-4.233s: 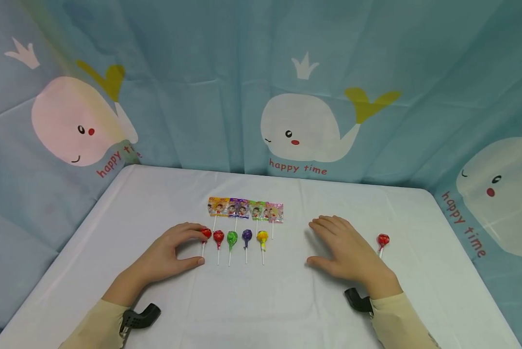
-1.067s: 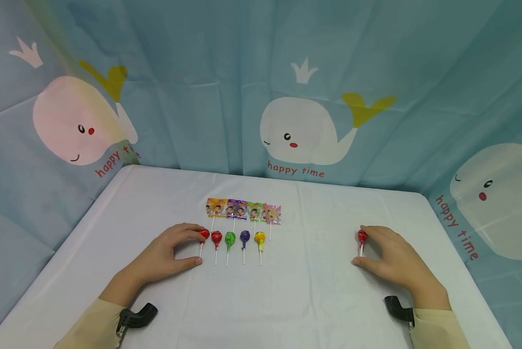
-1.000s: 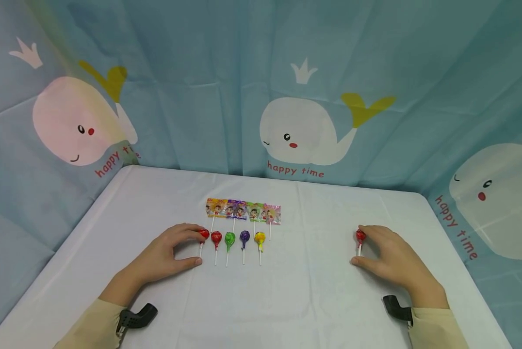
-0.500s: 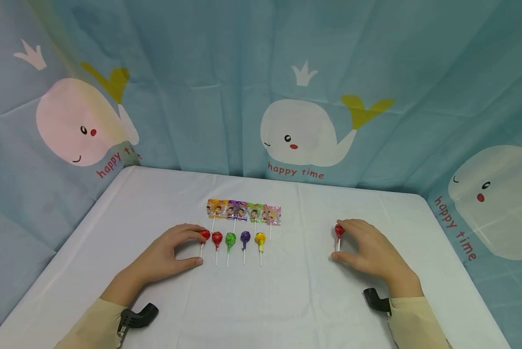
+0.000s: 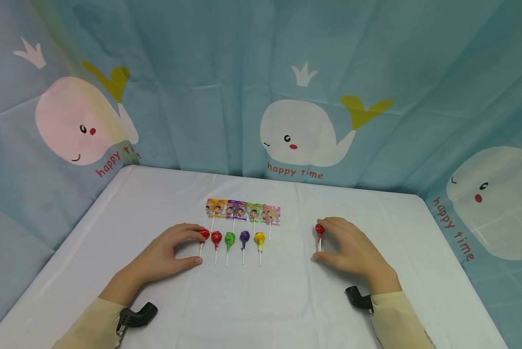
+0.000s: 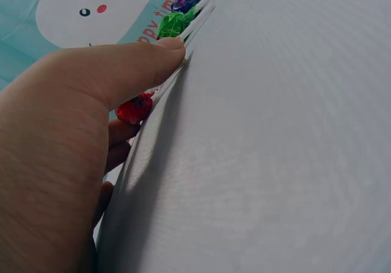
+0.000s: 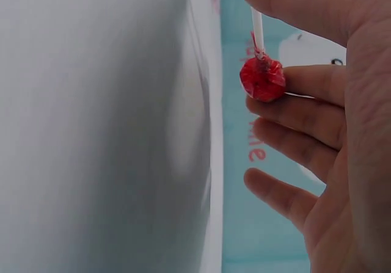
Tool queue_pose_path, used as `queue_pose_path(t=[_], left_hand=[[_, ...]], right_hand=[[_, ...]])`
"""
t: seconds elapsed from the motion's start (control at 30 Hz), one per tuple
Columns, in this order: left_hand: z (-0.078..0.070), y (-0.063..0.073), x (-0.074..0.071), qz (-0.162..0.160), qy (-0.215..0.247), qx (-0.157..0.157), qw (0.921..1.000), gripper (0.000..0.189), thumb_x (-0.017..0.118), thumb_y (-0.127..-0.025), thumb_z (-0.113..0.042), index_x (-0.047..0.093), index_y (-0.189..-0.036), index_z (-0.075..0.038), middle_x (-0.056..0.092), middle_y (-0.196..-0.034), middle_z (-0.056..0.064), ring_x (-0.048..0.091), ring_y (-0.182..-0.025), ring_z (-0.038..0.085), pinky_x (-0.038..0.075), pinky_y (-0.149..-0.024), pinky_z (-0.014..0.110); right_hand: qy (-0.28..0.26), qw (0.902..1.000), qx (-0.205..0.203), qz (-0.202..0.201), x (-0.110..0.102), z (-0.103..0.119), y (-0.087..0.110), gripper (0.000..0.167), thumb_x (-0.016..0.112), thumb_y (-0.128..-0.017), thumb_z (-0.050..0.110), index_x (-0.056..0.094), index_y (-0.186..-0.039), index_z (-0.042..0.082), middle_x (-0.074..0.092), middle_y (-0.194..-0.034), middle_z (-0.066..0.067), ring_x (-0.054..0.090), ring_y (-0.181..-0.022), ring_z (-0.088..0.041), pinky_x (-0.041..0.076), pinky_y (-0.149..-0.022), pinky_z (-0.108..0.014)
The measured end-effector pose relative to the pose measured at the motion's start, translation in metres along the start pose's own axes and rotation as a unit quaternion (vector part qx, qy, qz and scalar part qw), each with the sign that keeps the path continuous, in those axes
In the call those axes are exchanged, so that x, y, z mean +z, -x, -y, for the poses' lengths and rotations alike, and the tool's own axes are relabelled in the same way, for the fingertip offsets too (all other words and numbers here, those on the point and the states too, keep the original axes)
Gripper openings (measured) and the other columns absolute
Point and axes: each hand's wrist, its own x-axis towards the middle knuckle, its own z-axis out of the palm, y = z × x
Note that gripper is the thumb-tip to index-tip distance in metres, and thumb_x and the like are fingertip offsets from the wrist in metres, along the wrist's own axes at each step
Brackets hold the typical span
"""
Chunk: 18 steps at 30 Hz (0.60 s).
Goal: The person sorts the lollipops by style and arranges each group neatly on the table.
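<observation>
My left hand (image 5: 173,252) curves around the leftmost red lollipop (image 5: 204,233) of the front row, fingertips at its candy head and thumb by the stick end. In the left wrist view, that red head shows between thumb and fingers. Beside it lie another red lollipop (image 5: 216,237), a green one (image 5: 230,238), a purple one (image 5: 244,236) and a yellow one (image 5: 259,238). Off to the right of this row, my right hand (image 5: 350,245) pinches a separate red lollipop (image 5: 319,229), fingers at the head and thumb at the white stick. The right wrist view shows it held off the cloth.
Behind the row lie flat lollipops in printed wrappers: orange (image 5: 217,207), purple (image 5: 236,210), green (image 5: 255,212) and pink (image 5: 271,214). A white cloth covers the table (image 5: 252,305). A blue whale-print curtain (image 5: 200,126) hangs along the back and sides.
My right hand has reached right, taken hold of the lone red lollipop and carried it leftward. My left hand stays at the leftmost lollipop, and the rows lie as before.
</observation>
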Motion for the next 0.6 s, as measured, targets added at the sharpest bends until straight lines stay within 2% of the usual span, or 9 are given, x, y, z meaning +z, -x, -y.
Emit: queue_pose_path(t=[0.37,0.6], left_hand=[[-0.002,-0.001,0.005,0.0,0.007,0.007,1.0,0.05,0.096,-0.086,-0.037,0.074,-0.131,-0.031,0.062,-0.151,-0.009,0.054,-0.145,0.026,0.043,-0.118,0.059],[-0.004,0.001,0.001,-0.004,0.002,0.004,1.0,0.051,0.097,-0.085,-0.034,0.075,-0.131,-0.028,0.062,-0.151,-0.007,0.054,-0.145,0.027,0.043,-0.118,0.06]], right_hand=[[0.004,0.9998,-0.021,0.007,0.012,0.015,-0.017,0.085,0.096,-0.082,0.046,0.065,-0.149,0.005,0.067,-0.143,-0.005,0.061,-0.136,-0.028,0.048,-0.117,-0.052],[0.006,0.999,-0.042,0.012,0.021,0.028,-0.034,0.085,0.094,-0.084,0.049,0.064,-0.15,0.005,0.066,-0.147,-0.006,0.059,-0.139,-0.029,0.046,-0.12,-0.052]])
